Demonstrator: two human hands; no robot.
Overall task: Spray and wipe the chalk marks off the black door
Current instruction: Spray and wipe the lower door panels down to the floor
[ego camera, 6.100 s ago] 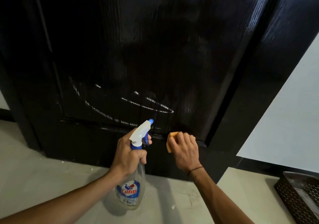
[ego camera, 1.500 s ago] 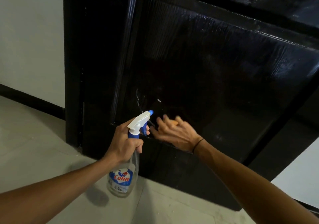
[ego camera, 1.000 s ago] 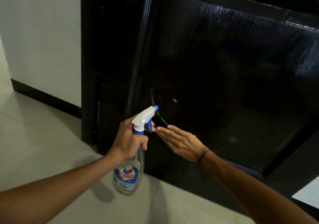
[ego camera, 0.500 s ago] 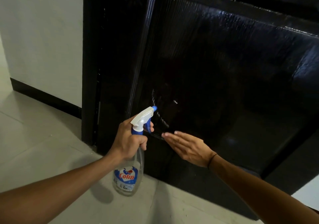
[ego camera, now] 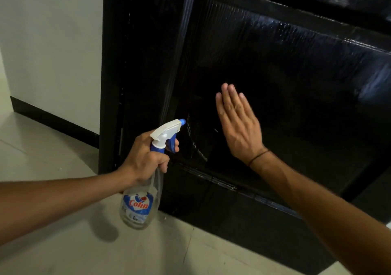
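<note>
Head view: left hand curled round the spray bottle at lower centre, nozzle aimed right at the chalk marks just beyond, running steeply down the black door. Right hand flat, fingers straight, just right of them.

Home interior, glossy black panelled door, white wall, dark skirting, tiled floor

The door fills the view from 12 to 3 o'clock, the wall at 10, the floor below. The left hand holds the spray bottle at 7 o'clock — chalk marks just right of its nozzle, the right hand beyond them at centre.
</note>
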